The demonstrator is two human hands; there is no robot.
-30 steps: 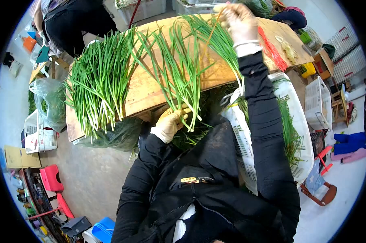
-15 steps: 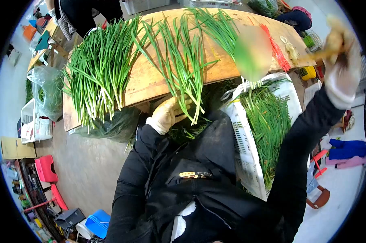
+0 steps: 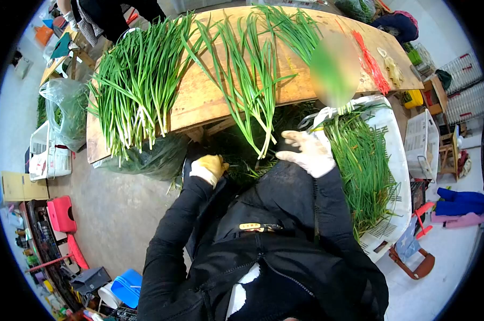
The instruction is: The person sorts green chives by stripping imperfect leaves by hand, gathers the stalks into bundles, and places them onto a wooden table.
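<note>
Gloved and curled closed, my left hand [image 3: 210, 168] is below the table's front edge, apart from the leeks; anything inside it is hidden. My right hand [image 3: 309, 153], also gloved, has its fingers spread and nothing in them, just right of the stem ends of a small loose bunch of green leeks [image 3: 247, 80]. That bunch lies on the wooden table [image 3: 199, 101], stems overhanging the front edge. A large pile of leeks [image 3: 140, 91] covers the table's left part. More leaves [image 3: 293, 32] lie farther right, partly behind a blurred patch.
Red strings [image 3: 371, 67] and pale strips [image 3: 390, 67] lie on the table's right part. A white crate [image 3: 400, 176] of greens stands at my right. Plastic bags [image 3: 65, 115] hang at the left. Another person [image 3: 113, 16] stands beyond the table's left end.
My right hand has swung from the far right to beside the stems, and the thin yellowish strip it held is no longer seen there. My left hand has let go of the small bunch and dropped lower.
</note>
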